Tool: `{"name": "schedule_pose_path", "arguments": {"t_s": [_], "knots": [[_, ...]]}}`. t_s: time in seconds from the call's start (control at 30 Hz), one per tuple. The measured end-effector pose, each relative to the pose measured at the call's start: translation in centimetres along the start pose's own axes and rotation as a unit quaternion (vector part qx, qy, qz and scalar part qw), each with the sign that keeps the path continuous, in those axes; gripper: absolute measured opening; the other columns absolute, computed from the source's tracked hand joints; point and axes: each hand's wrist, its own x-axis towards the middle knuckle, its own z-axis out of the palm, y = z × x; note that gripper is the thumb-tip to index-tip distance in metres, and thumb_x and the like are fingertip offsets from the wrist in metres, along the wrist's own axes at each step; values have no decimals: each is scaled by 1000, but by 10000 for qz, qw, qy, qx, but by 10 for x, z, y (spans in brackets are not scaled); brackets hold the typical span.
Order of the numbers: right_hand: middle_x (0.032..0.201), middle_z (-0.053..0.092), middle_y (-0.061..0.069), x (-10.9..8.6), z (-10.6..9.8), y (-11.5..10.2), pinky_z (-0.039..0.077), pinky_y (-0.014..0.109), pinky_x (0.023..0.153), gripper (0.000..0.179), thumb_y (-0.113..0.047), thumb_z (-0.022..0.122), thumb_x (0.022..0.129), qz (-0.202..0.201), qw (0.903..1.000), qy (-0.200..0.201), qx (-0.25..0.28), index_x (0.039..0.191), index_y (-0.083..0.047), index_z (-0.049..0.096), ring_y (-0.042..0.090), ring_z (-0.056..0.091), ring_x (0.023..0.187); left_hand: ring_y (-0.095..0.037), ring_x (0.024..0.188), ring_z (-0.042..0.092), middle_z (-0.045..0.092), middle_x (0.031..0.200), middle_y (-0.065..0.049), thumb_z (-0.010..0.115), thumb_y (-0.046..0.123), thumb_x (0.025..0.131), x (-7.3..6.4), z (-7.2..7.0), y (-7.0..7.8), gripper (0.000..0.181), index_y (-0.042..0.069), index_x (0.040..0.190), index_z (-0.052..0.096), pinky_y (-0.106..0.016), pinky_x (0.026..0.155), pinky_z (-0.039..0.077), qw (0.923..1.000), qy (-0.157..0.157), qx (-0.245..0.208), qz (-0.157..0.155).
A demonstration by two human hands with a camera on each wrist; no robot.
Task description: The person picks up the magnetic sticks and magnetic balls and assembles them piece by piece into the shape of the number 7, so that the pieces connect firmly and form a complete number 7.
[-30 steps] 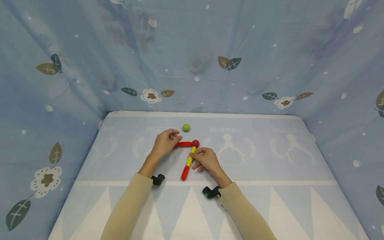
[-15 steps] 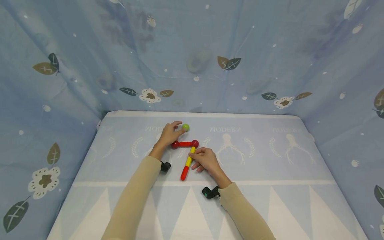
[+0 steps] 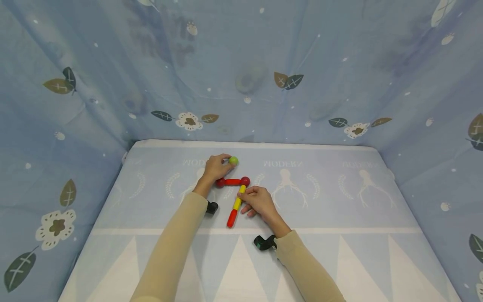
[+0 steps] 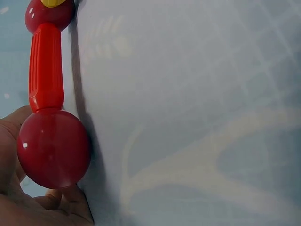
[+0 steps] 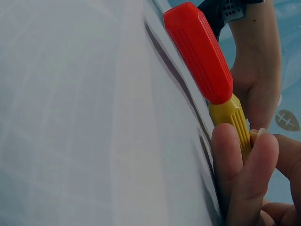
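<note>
My left hand [image 3: 216,167] pinches a small green ball [image 3: 233,160] between thumb and fingertips at the back of the table. Just below that hand lies a joined toy piece: a dark red ball [image 3: 220,182], a short ribbed red rod [image 3: 232,182] and a second dark red ball [image 3: 245,181]. From this second ball a yellow rod [image 3: 237,204] slants toward me, ending in another red rod [image 3: 232,218]. My right hand [image 3: 260,202] pinches the yellow rod between thumb and fingers. In the left wrist view the near red ball [image 4: 54,148] hides part of the left hand, and the green ball is out of sight.
A patterned cloth [image 3: 332,209] covers the table. Blue printed curtains [image 3: 245,84] close off the back and both sides. Black wrist-camera mounts [image 3: 265,243] stick out beneath both wrists, close over the cloth.
My left hand has moved from the red rod's left end up and right to the green ball and closed on it, uncovering the left red ball. The right hand keeps its hold.
</note>
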Motion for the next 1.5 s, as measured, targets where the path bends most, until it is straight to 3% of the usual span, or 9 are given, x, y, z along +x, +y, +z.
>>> {"name": "schedule_pose_path", "arguments": {"t_s": [0.4,0.57,0.7,0.83,1.0,1.27,1.5], "knots": [[83,70,15,-1,1,2,53,31,47,45,-35,78,88,-53,10000,4,13,106,2,60,26,70,57,-34,117,53,58,128,-20,68,32,95,-3,-1,-1,46,10,135,63,-48,98,44,9999,-113,-14,-98],[84,71,15,-2,1,2,53,31,47,46,-36,79,87,-33,10000,-14,18,107,1,60,26,70,58,-34,115,53,56,126,-20,69,32,95,-13,-6,2,45,10,134,63,-48,95,46,9999,42,-131,41],[84,71,15,-3,0,1,53,31,47,46,-36,79,88,-42,10000,-22,-1,107,2,60,27,70,58,-33,110,54,56,121,-20,71,31,95,-34,-14,6,44,10,133,64,-47,90,48,9990,219,-178,334],[85,71,14,-2,-1,1,53,31,47,45,-35,79,88,-75,10000,-1,-7,107,2,61,27,70,58,-33,105,56,58,117,-18,73,29,94,-64,-25,6,43,10,131,65,-46,87,48,9967,372,-148,707],[85,71,14,-2,-1,2,53,31,46,45,-35,79,88,-94,9999,-19,-27,107,2,60,26,70,58,-31,102,57,59,113,-16,76,29,91,-104,-31,2,41,11,127,68,-46,84,50,9940,499,-236,948],[84,71,14,-3,0,1,53,31,46,43,-34,78,88,-41,10000,-27,-25,106,1,60,26,70,58,-28,101,58,59,112,-13,81,28,86,-153,-29,-5,43,17,126,70,-44,83,52,9952,576,-365,707],[84,71,13,-4,1,-2,52,29,45,40,-30,78,89,-50,10000,19,12,107,2,61,24,70,57,-28,104,57,60,115,-7,84,26,83,-183,-25,-15,38,19,119,74,-47,86,49,9973,155,-584,406]]}}
